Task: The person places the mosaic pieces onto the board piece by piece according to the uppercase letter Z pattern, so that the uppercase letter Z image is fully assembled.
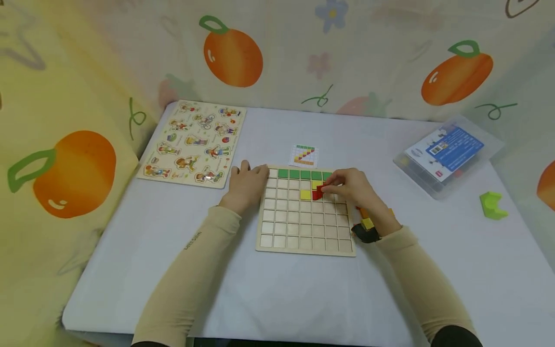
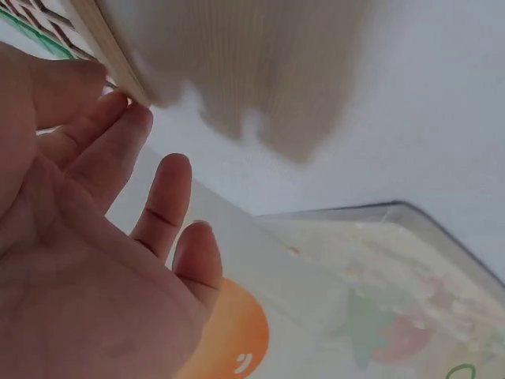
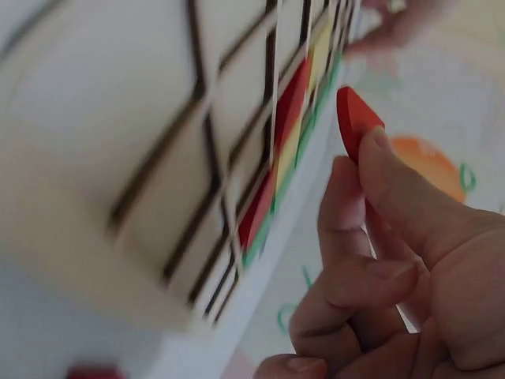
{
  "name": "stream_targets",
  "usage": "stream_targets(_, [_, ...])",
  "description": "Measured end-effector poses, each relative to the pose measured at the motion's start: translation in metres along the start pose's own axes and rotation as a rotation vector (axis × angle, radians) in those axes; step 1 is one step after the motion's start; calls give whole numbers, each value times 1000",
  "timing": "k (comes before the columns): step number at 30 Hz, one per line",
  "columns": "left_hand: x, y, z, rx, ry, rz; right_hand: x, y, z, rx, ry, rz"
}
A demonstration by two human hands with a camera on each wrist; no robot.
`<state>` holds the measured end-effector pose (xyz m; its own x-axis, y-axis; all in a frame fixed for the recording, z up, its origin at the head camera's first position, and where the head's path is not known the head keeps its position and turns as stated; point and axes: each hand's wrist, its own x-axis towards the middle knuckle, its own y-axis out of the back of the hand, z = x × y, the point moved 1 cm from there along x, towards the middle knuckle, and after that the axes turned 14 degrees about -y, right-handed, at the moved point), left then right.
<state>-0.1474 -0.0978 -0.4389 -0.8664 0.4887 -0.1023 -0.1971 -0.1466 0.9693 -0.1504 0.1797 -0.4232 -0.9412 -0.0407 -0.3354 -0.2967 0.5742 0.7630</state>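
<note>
A wooden grid board [image 1: 306, 212] lies on the table, with green square tiles [image 1: 300, 174] along its far row. A yellow tile [image 1: 305, 194] and red tiles [image 3: 290, 103] sit in cells below that row. My left hand [image 1: 247, 184] holds the board's far left corner; in the left wrist view its thumb and first fingers meet at the wooden edge, the other fingers loose. Over the board's far right part, my right hand [image 1: 353, 185] pinches a small red tile [image 3: 355, 118] between thumb and forefinger. In the right wrist view this tile is apart from the board.
A pattern card [image 1: 304, 156] lies behind the board. A picture puzzle board [image 1: 192, 144] is at the far left, a clear plastic case [image 1: 446, 154] at the far right. Loose yellow pieces [image 1: 367, 223] lie under the right wrist, and a light green block [image 1: 493, 206] sits farther right.
</note>
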Motion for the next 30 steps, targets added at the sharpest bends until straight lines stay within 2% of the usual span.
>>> stream_targets(5, [2, -2, -3, 2, -1, 6, 2, -14, -13, -29, 18, -94])
stream_targets(9, [3, -2, -5, 6, -8, -1, 1, -19, -19, -61, 12, -124])
stream_targets(15, [3, -2, -4, -22, -7, -29, -3, -26, -23, -131, -39, -161])
stream_targets(25, [5, -2, -2, -28, 13, -39, -8, -34, -36, -269, -62, -79])
stream_targets(30, [4, -2, -2, -18, 11, -41, -13, -40, -38, -278, -34, -48])
